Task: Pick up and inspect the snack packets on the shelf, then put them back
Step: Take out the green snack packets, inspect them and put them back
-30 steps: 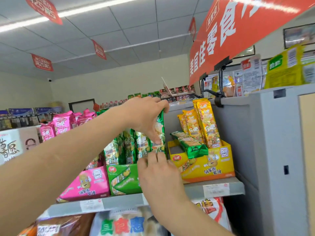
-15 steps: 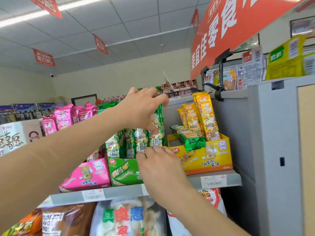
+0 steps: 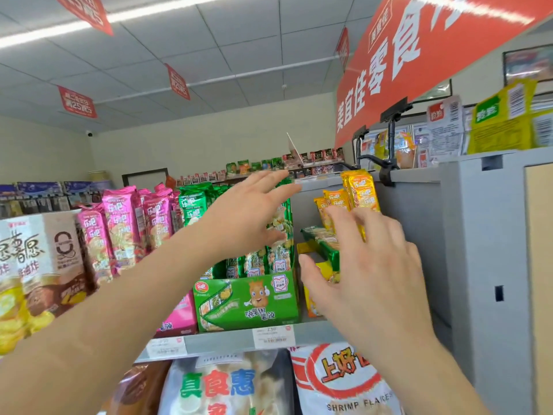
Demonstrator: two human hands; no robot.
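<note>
**Hands**
- Left hand (image 3: 248,214): flat, fingers straight and close together, pointing right. It holds nothing.
- Right hand (image 3: 369,265): back toward the camera, fingers spread, thumb out to the left. It holds nothing.

**Snack packets**
- Green packets (image 3: 279,256) stand upright in a green box (image 3: 245,298) on the shelf (image 3: 227,339).
  - The left hand is in front of their upper halves, its thumb level with the rightmost packet.
  - Contact between hand and packets cannot be confirmed.
- Yellow packets (image 3: 360,190) stand upright in a yellow box (image 3: 305,247), just right of the green box.
  - The right hand covers most of this box.
  - Its fingertips overlap the lower part of the yellow packets, whose tops rise above them.
  - Contact cannot be confirmed.
- One green packet (image 3: 317,236) lies flat across the yellow box, left of the right index finger and above the thumb.
- Pink packets (image 3: 119,223) stand left of the green ones, well apart from both hands.

**Surroundings**
- A price tag (image 3: 273,336) is fixed to the shelf edge below the green box.
- A shrimp flakes bag (image 3: 344,381) sits on the level below.
- A grey cabinet (image 3: 478,235) stands right of the shelf.
- A red banner (image 3: 419,55) hangs overhead.
</note>
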